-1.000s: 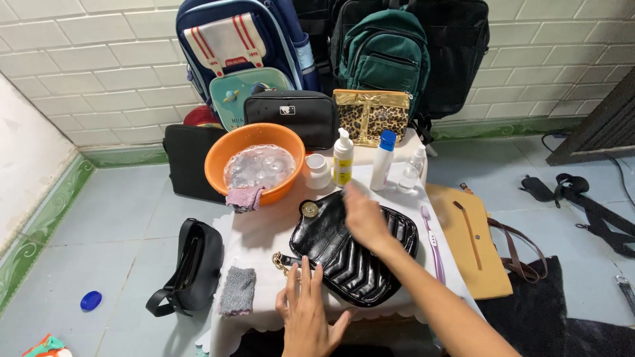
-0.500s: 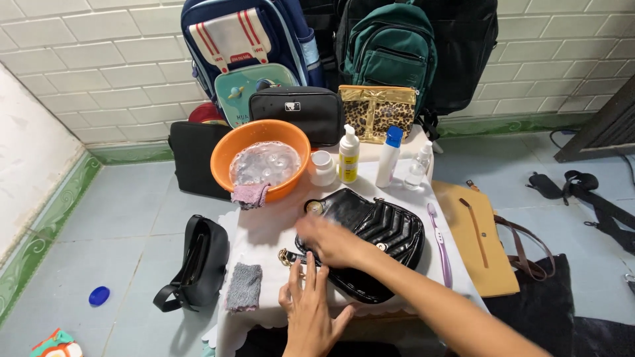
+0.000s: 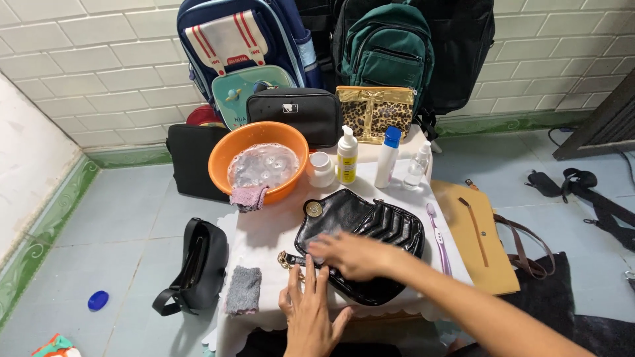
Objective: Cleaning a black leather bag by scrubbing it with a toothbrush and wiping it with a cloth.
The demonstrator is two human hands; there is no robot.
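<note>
I am pressing my right hand (image 3: 354, 254), fingers flat and spread, on the black quilted handbag (image 3: 360, 231) at mid-table; my left hand (image 3: 311, 314), open, is steadying its near-left edge. Grey cloth (image 3: 243, 289) is lying unused left.

Your left hand (image 3: 311, 314) comes up from the bottom edge of the view, palm down, back of the hand facing you. Its fingers (image 3: 307, 277) are straight, slightly spread, and point away from you. The thumb stands out to the right side. Nothing is gripped in this hand; it lies flat.

Your right forearm enters from the lower right corner and goes diagonally up to the left. Your right hand (image 3: 350, 254) is also palm down, flat, with fingers (image 3: 319, 246) stretched toward the left and a little blurred. It closes around nothing. The right hand lies just above the left fingertips, very near them.
</note>
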